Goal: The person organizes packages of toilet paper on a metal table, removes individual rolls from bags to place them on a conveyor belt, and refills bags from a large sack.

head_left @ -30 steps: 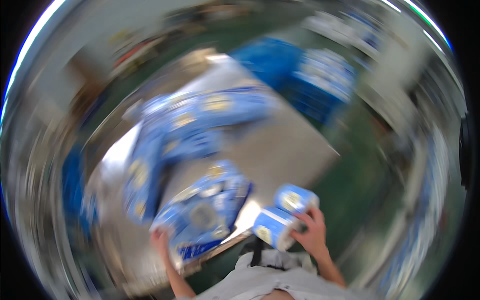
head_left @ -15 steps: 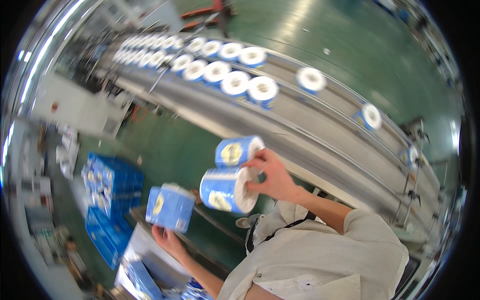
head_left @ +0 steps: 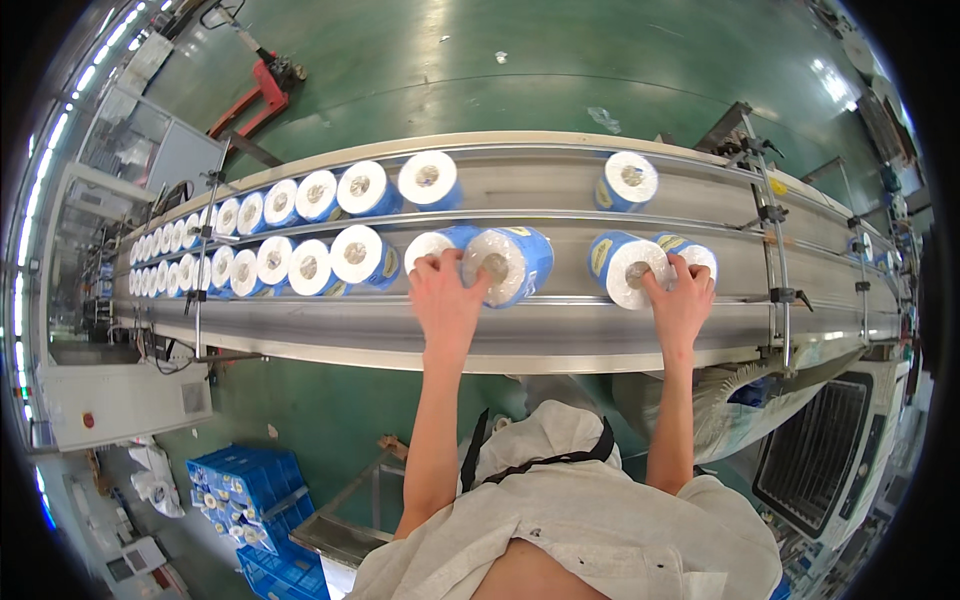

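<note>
My left hand (head_left: 447, 300) is closed on two wrapped toilet paper rolls over the conveyor's near lane. Its thumb reaches into the core of the front toilet paper roll (head_left: 527, 262); the fingers lie on the other roll (head_left: 424, 245), partly hidden behind the hand. Farther right, my right hand (head_left: 682, 305) pinches a second pair: the left roll (head_left: 612, 262) has the thumb at its core, and the fingers hold the right roll (head_left: 700, 256). All have blue printed wrap and white ends. Whether the rolls touch the belt, I cannot tell.
Two rows of wrapped rolls (head_left: 317, 193) line the conveyor (head_left: 540, 350) on the left, split by metal guide rails (head_left: 550, 213). A single roll (head_left: 630, 178) stands in the far lane. Upright rail posts (head_left: 778, 260) rise at right. Blue crates (head_left: 265, 475) stand lower left.
The view has swung round to face the conveyor. Both hands have moved from beside it to over its near lane. My left hand now grips a pair of rolls there, as does my right.
</note>
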